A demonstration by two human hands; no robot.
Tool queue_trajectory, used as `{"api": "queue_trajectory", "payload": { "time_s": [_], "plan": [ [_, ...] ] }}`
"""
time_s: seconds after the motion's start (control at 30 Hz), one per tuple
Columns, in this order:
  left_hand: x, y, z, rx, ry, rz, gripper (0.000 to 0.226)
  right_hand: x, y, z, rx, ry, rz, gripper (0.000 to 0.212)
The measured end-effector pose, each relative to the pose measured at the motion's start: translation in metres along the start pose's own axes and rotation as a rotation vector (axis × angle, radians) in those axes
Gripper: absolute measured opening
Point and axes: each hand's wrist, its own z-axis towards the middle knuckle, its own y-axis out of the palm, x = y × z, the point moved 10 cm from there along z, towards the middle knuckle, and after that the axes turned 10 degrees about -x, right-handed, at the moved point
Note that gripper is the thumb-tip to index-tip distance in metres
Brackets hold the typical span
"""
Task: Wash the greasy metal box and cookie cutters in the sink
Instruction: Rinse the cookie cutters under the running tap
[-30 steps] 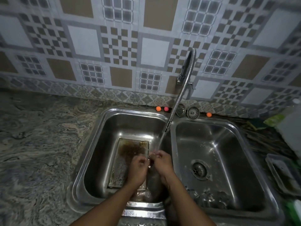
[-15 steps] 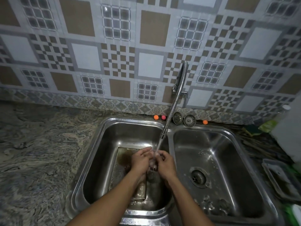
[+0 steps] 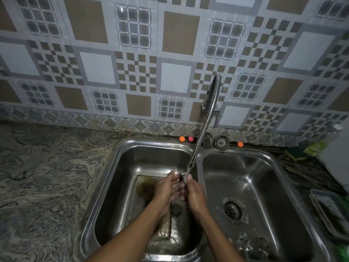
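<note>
Water [image 3: 186, 175] from the tap [image 3: 203, 133] falls on both hands, pressed together at mid-frame over the sink's [image 3: 151, 143] left basin. The left hand [image 3: 166, 188] has fairly straight fingers. The right hand [image 3: 195, 193] hides its fingers, so its grip is unclear. The greasy metal box [image 3: 143, 184] lies flat beneath them. Blurred cookie cutters [image 3: 245, 241] sit in the right basin.

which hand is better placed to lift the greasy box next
Left, probably. The left hand is directly over the metal box lying in the left basin, while the right hand sits off its edge, nearer the divider between basins.
</note>
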Motion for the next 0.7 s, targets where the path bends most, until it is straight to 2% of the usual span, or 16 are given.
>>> {"api": "queue_trajectory", "payload": {
  "time_s": [0.07,0.1,0.17,0.27,0.3,0.4,0.47,0.6,0.7],
  "plan": [
    [0.001,0.008,0.000,-0.049,0.009,0.022,0.034,0.005,0.000,-0.003,-0.002,0.030,-0.083,0.059],
    [0.001,0.010,-0.001,-0.055,0.014,0.026,0.032,0.005,-0.001,-0.004,0.011,0.021,-0.117,0.060],
    [-0.001,0.009,-0.001,-0.052,0.020,0.033,0.027,0.004,-0.003,-0.003,0.019,0.004,-0.090,0.045],
    [0.000,0.003,0.000,-0.036,0.054,-0.004,0.020,0.000,-0.003,0.003,0.009,-0.066,-0.075,0.005],
    [0.001,0.000,0.001,-0.019,0.068,-0.036,0.019,-0.002,-0.005,0.003,0.044,-0.098,-0.097,0.011],
    [0.004,0.001,-0.002,-0.010,0.059,-0.047,0.022,0.000,-0.013,0.000,0.129,-0.121,-0.145,0.050],
    [0.000,-0.003,-0.003,0.011,0.020,0.008,0.024,-0.002,-0.013,-0.002,0.150,-0.115,-0.104,0.056],
    [-0.012,-0.009,0.000,0.046,-0.015,0.143,0.026,-0.016,-0.008,-0.003,0.155,-0.185,-0.164,0.023],
    [-0.018,-0.012,0.001,0.072,-0.044,0.038,0.022,-0.019,-0.005,-0.004,0.154,-0.178,-0.132,0.021]
  ]
}}
